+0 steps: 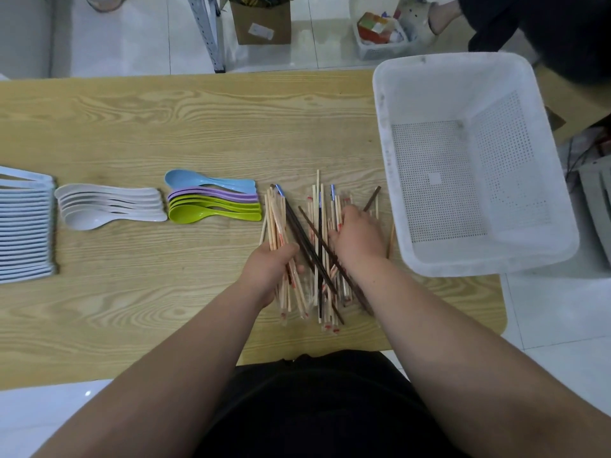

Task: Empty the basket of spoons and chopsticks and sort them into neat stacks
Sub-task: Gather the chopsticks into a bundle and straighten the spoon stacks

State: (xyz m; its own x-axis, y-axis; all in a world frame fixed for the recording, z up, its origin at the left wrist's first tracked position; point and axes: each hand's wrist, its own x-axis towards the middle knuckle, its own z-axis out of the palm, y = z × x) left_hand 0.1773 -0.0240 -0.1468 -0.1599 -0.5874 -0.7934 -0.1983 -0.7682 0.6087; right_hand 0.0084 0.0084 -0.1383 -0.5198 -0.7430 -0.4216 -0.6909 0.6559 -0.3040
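Head view. A wooden table (165, 127) runs across the frame; the white perforated basket (386, 166) stands at its right end, reaching past the table's right edge, with nothing lying in it. The chopsticks (322, 206) lie in a loose, crossed pile on the table just left of the basket; most are pale wood, some with red marks near one end, and a few dark brown chopsticks (299, 233) lie slantwise among them. The left hand (271, 266) is at the left side of the pile; its fingers and thumb are curled round a bundle of pale chopsticks (276, 223), which fan out away from the person. The right hand (358, 236) lies back-up on the right side of the pile; its fingers bend down among the sticks and are hidden, so whether they grip anything cannot be told. Left of the pile lie the coloured spoons (211, 206), nested in a row with bowls to the left: blue farthest from the person, then purple, then green; beside them, farther left, lie the white spoons (109, 206), nested likewise. At the left edge is a row of white pieces (26, 226), cut by the frame; their kind cannot be told. Beyond the table a cardboard box (264, 24) stands on the tiled floor.
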